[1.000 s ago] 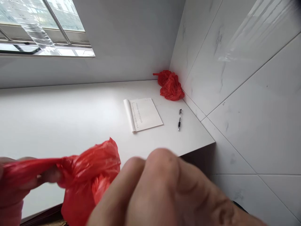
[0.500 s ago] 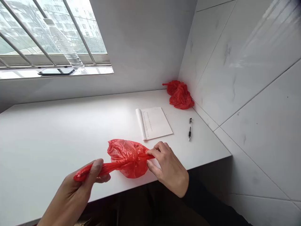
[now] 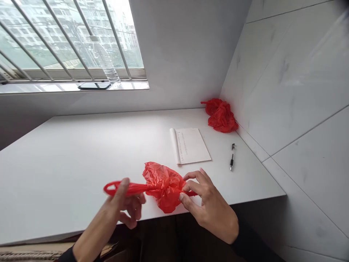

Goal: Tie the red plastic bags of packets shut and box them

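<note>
A crumpled red plastic bag (image 3: 165, 182) is at the front edge of the white table, its middle gathered into a knot. My left hand (image 3: 122, 203) pinches the bag's twisted left handle between thumb and forefinger, and a loop of that handle sticks out past the thumb. The other fingers of this hand are curled loosely below. On the right side, my right hand (image 3: 205, 198) grips the shorter handle end close to the knot with thumb and fingertips. What the bag contains, if anything, cannot be made out.
Behind the bag lies an open notepad (image 3: 193, 145) with writing, and a pen (image 3: 232, 160) is to its right. Another red plastic bag (image 3: 222, 116) sits in the back corner by the tiled wall. A water bottle (image 3: 106, 63) and a phone (image 3: 94, 86) are on the windowsill.
The view has shifted, so the whole scene sits further right. My left fingers have loosened somewhat, and the handle's loop now shows beyond my thumb. Both hands still hold the bag.
</note>
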Demonstrator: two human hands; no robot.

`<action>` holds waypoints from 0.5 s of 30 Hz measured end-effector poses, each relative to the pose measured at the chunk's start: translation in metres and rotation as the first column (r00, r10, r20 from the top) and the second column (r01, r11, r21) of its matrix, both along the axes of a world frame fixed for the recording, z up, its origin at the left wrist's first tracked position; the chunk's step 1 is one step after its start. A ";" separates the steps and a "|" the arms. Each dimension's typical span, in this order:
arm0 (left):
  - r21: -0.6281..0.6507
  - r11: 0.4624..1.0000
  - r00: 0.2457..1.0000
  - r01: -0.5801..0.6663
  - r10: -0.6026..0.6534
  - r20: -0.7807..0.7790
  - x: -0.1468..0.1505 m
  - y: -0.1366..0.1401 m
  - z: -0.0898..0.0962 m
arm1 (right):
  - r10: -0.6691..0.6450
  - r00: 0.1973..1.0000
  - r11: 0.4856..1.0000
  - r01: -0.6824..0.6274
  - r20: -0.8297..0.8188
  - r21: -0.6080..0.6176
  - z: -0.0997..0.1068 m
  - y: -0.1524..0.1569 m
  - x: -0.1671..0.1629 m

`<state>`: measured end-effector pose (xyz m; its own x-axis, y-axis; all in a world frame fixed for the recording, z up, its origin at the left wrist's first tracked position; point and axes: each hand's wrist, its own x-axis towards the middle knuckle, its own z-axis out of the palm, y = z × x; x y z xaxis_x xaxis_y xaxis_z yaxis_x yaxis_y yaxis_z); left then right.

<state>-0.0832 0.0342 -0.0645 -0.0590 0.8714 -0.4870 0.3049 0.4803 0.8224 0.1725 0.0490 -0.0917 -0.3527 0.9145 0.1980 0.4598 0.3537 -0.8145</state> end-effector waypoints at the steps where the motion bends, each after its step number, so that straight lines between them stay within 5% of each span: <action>1: -0.050 0.999 0.999 0.013 -0.012 0.031 0.004 0.000 -0.001 | 0.029 0.999 0.999 -0.030 -0.028 -0.023 0.000 -0.003 -0.004; 4: -0.037 0.998 0.998 0.044 -0.046 -0.049 0.020 -0.003 -0.009 | 0.159 0.984 0.984 -0.165 -0.080 -0.074 -0.003 -0.011 -0.016; 9: 0.311 0.950 0.996 0.027 -0.053 0.074 0.029 -0.009 -0.014 | 0.344 0.939 0.939 -0.344 -0.031 -0.003 -0.011 -0.022 -0.014; 12: 0.377 0.915 0.975 -0.144 0.067 0.211 0.007 -0.016 0.001 | 0.233 0.972 0.972 -0.233 0.015 0.042 -0.025 -0.015 0.005; 15: 0.441 0.804 0.904 -0.400 0.267 0.333 -0.034 -0.035 0.032 | 0.041 0.993 0.997 -0.047 0.111 0.059 -0.045 -0.001 0.022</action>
<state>-0.1170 -0.0011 -0.0328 -0.3284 0.9436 -0.0416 -0.0399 0.0301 0.9988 0.1946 0.0484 -0.1366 -0.4150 0.8850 0.2112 0.5281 0.4233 -0.7361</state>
